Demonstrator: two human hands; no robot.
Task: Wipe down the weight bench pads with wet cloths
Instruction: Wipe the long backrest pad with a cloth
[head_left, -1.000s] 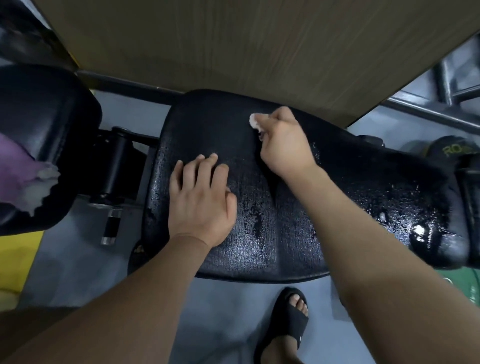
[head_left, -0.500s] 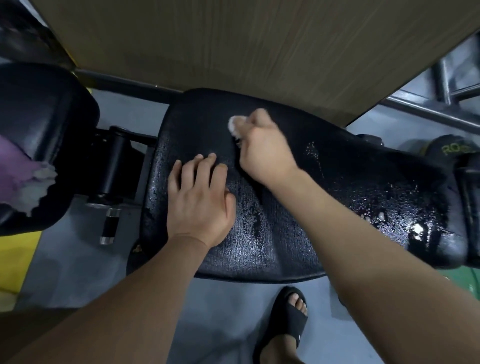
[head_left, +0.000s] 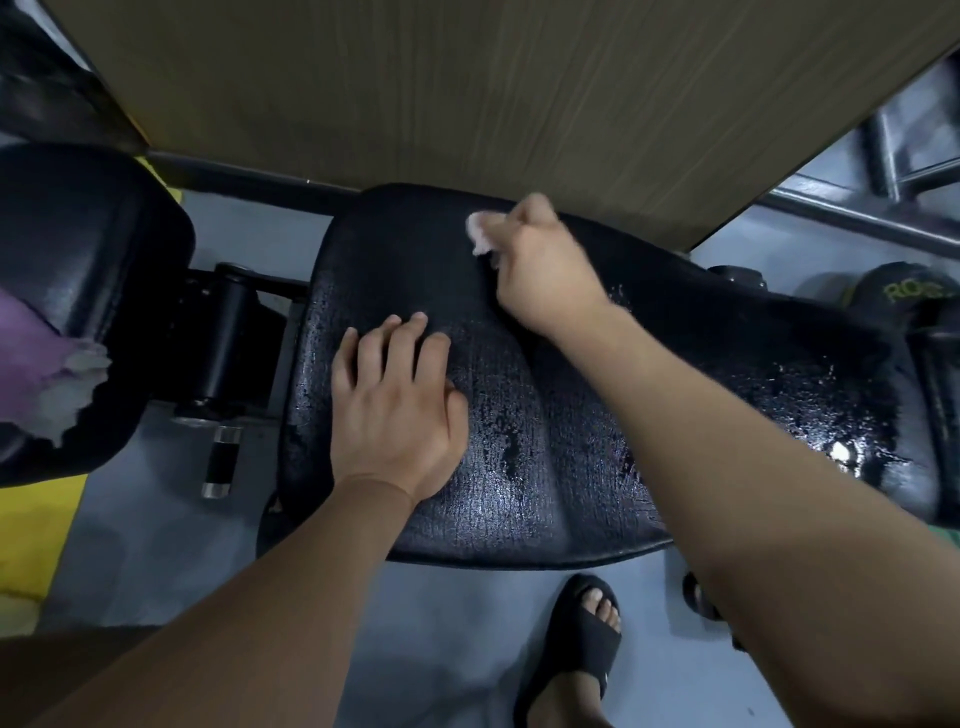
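Note:
A black, cracked bench pad fills the middle of the view, glistening with water, most on its right end. My right hand grips a small white wet cloth and presses it on the pad's far edge. My left hand lies flat on the pad's left half, fingers straight. A second black pad stands to the left across a black hinge bracket.
A purple cloth with a torn white patch lies on the left pad. A wood-grain panel overhangs the far side. Grey metal frame bars run at the right. My sandalled foot stands on the grey floor below the pad.
My right hand slid the cloth left along the pad's far edge, then back to the right a little. My left hand stayed flat in place.

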